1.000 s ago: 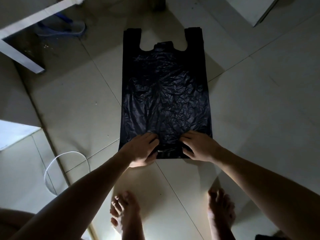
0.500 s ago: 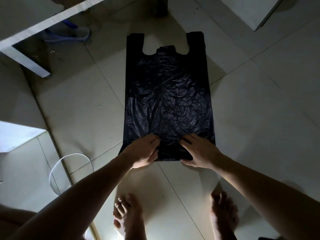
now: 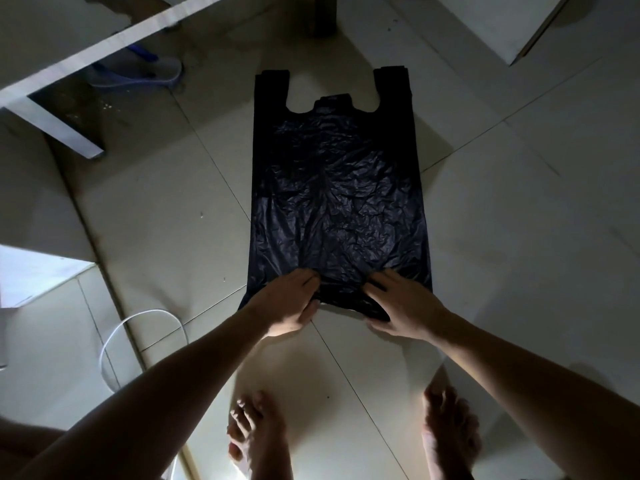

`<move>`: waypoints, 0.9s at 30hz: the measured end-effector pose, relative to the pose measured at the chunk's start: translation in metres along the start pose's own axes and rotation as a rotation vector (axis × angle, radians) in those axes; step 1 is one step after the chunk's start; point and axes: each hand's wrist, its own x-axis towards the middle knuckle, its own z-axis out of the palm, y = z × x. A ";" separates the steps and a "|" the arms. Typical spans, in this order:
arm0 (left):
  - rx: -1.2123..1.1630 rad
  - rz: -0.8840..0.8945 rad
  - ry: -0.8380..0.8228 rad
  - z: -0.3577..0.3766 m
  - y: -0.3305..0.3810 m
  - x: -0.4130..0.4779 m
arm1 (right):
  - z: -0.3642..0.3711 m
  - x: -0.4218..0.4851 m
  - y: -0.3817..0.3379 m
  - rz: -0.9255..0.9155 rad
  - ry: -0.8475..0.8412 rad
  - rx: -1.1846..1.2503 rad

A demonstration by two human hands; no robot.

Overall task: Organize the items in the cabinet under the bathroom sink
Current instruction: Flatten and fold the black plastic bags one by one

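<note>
Cord (image 3: 138, 337): a thin white loop on the floor at far left, well apart from the bag.
Sandal (image 3: 138, 72): blue and translucent, lying under the pale board (image 3: 104, 46) at upper left, in deep shadow.
Floor (image 3: 502, 237): pale tiles with dark grout lines; dim light, brightest near my feet.
Left foot (image 3: 258, 441): bare, at the bottom edge, toes toward the bag.
Left hand (image 3: 289, 303): palm down on the bag's near left corner, thumb at the hem. My fingers (image 3: 304, 277) lie close together on top of the plastic, pointing toward the middle. I cannot tell whether they only press or nip a fold at the hem.
Bag (image 3: 337, 202): black, crinkled, vest-style, spread flat on the floor in front of me. Its two handles point away from me, and the bottom hem is nearest me, under both my hands. The plastic bunches slightly between my hands.
Right hand (image 3: 405, 306): palm down on the bag's near right corner, thumb on the floor side of the hem. My fingers here are a little spread, tips on the plastic, angled toward the left hand.
Right foot (image 3: 450, 434): bare, at the bottom edge, below my right forearm.
Panel (image 3: 512, 22): a pale slab at upper right, away from the bag.
</note>
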 end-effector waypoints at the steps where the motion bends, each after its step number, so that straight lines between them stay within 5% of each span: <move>1: 0.009 0.003 -0.025 -0.004 -0.001 0.001 | 0.000 0.001 0.000 0.024 0.006 0.016; 7: 0.199 -0.014 -0.167 -0.010 0.004 0.004 | -0.024 0.011 0.009 0.029 -0.022 0.146; 11: 0.122 -0.088 -0.200 -0.030 0.003 0.018 | -0.044 0.017 0.018 -0.044 -0.126 -0.057; 18: 0.187 -0.182 -0.411 -0.049 0.000 0.036 | -0.066 0.027 0.023 0.154 -0.227 -0.040; 27: -0.156 -0.341 -0.660 -0.076 0.031 0.029 | -0.073 0.017 0.025 0.367 -0.570 0.524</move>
